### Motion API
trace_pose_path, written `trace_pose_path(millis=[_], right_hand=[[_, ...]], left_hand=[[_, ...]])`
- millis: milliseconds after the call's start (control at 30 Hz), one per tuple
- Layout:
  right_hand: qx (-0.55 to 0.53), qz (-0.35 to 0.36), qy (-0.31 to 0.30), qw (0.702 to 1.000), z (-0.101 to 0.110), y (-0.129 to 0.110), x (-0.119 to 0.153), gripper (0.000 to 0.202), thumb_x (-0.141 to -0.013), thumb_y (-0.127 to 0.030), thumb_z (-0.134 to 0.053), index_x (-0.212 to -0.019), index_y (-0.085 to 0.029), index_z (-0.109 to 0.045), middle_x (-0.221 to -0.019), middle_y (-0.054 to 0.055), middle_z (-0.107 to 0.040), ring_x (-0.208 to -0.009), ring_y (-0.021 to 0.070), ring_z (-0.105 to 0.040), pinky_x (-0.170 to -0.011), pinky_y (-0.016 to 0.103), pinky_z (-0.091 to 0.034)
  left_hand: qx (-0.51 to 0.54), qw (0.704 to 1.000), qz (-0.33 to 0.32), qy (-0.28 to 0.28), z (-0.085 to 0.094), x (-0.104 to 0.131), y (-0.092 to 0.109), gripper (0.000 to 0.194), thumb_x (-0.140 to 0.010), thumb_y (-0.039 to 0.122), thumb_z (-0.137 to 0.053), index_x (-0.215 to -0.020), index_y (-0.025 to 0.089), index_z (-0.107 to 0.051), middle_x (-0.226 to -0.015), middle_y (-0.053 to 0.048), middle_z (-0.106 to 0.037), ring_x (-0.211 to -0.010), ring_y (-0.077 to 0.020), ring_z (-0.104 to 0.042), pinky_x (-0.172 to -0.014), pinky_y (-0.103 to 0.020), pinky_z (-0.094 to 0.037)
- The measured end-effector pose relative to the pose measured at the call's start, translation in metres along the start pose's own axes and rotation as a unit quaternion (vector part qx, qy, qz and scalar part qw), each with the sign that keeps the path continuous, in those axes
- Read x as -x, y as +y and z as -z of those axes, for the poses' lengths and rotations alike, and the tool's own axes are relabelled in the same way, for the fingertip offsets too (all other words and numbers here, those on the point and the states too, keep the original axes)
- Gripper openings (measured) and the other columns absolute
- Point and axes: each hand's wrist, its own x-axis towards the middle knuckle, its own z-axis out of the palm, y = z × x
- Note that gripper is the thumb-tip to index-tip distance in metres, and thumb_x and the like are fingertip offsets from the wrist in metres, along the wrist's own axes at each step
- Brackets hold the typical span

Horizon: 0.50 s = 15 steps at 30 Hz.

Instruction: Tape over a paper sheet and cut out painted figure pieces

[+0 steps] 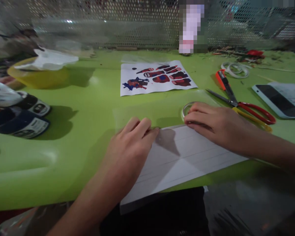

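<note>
White board (172, 160), marked with thin parallel lines: flat, set obliquely, near-left corner projecting past the front edge of the green table (83, 111). Pale tape roll (184, 112): at the board's far edge, partly hidden

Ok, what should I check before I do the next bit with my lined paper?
1. Left hand at the far edge of the lined paper: ok.
2. Right hand at the round ring: ok.
3. Lined paper all on the table: not ok, the near corner sticks out.
4. Scissors well away from fingers: not ok, close behind the right hand.
5. Cutter blade tucked in: cannot tell.
</note>
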Motion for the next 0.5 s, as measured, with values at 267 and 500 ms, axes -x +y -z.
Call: trace_pose_path(millis=[267, 500], right_hand=[[-0.045, -0.04, 0.014, 0.998, 0.004, 0.014, 0.013, 0.028, -0.103, -0.036, -0.048, -0.102, -0.021, -0.071, -0.105, 0.009, -0.073, -0.092, 0.026, -0.069, -0.076, 0.037, -0.045], [-0.086, -0.008, 0.02, 0.996, 0.001, 0.015, 0.016, 0.024, -0.103, -0.033, -0.051, -0.1, -0.02, -0.071, -0.102, 0.009, -0.071, -0.09, 0.024, -0.067, -0.078, 0.036, -0.045]], left_hand=[[-0.013, 1.0, -0.019, 0.008, 0.001, 0.002, -0.005, 0.027, -0.099, 0.01, -0.051, -0.121, 0.018, -0.065, -0.097, -0.005, -0.059, -0.092, -0.0232, -0.055, -0.07, -0.037, -0.045], [-0.05, 0.998, -0.038, -0.028, 0.024, 0.016, -0.023, 0.029, -0.099, 0.019, -0.043, -0.118, 0.023, -0.065, -0.091, -0.005, -0.06, -0.087, -0.0256, -0.058, -0.071, -0.039, -0.047]])
